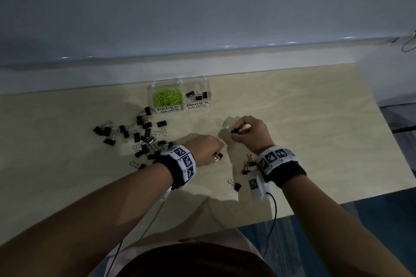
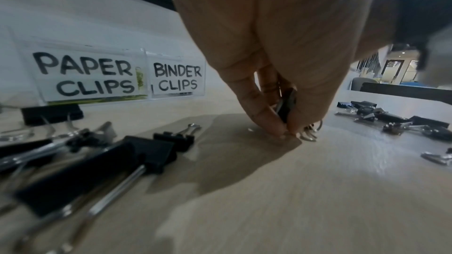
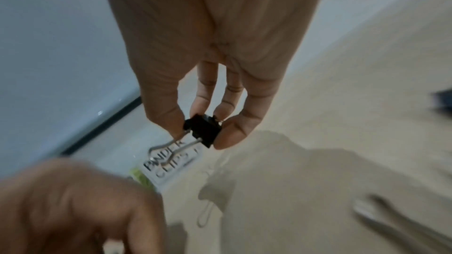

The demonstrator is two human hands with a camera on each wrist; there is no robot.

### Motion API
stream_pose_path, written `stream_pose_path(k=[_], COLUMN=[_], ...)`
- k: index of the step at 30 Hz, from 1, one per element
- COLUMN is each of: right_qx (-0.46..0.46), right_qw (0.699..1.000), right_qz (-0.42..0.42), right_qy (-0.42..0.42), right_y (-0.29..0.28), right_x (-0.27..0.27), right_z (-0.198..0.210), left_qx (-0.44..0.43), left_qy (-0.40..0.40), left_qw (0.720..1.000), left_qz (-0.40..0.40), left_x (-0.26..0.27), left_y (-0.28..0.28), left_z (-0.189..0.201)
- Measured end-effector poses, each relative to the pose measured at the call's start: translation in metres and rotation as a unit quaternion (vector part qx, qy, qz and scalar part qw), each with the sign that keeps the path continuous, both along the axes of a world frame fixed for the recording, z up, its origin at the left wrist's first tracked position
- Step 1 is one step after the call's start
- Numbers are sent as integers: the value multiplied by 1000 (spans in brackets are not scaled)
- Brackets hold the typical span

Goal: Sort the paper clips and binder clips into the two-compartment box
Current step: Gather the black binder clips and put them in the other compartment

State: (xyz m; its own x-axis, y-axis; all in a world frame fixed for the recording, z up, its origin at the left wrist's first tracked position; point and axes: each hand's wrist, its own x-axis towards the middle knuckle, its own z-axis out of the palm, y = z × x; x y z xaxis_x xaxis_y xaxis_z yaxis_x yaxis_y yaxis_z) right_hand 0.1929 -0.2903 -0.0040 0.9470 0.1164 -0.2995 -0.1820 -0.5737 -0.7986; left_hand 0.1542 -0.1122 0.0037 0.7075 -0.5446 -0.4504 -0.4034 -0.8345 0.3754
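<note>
A clear two-compartment box [image 1: 179, 83] is placed at the far table edge; green paper clips [image 1: 167, 97] are kept in its left compartment and a few black binder clips [image 1: 196, 95] in its right. Many more black binder clips [image 1: 137, 136] are scattered on the table to its near left, and one [image 3: 203, 131] is held in the air.

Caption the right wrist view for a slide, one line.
Right hand pinches a black binder clip above the table, its wire handles hanging toward the blurred binder clips label.

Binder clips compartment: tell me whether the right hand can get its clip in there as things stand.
Probably yes. The right hand pinches a binder clip just in front of the box's binder clips compartment, whose top looks open, with bare table between them; the left hand sits nearer the person.
</note>
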Motion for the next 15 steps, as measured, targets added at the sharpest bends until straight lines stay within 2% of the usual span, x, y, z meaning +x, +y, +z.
stream_pose_path(k=[4, 7, 9, 12, 15], right_qx=[68, 48, 19, -44, -64], right_qw=[997, 995, 994, 989, 989], right_qz=[10, 53, 85, 118, 97], right_qy=[-24, -71, -71, -80, -93], right_y=[38, 74, 93, 100, 76], right_x=[39, 69, 81, 87, 78], right_z=[28, 44, 51, 53, 50], left_qx=[16, -14, -45, -115, -157], left_qy=[16, 29, 13, -60, -148], left_qw=[1000, 999, 995, 969, 930], left_qz=[-1, 35, 88, 212, 299], left_x=[-2, -2, 0, 15, 45], left_y=[7, 18, 30, 50, 66], left_z=[5, 5, 10, 26, 39])
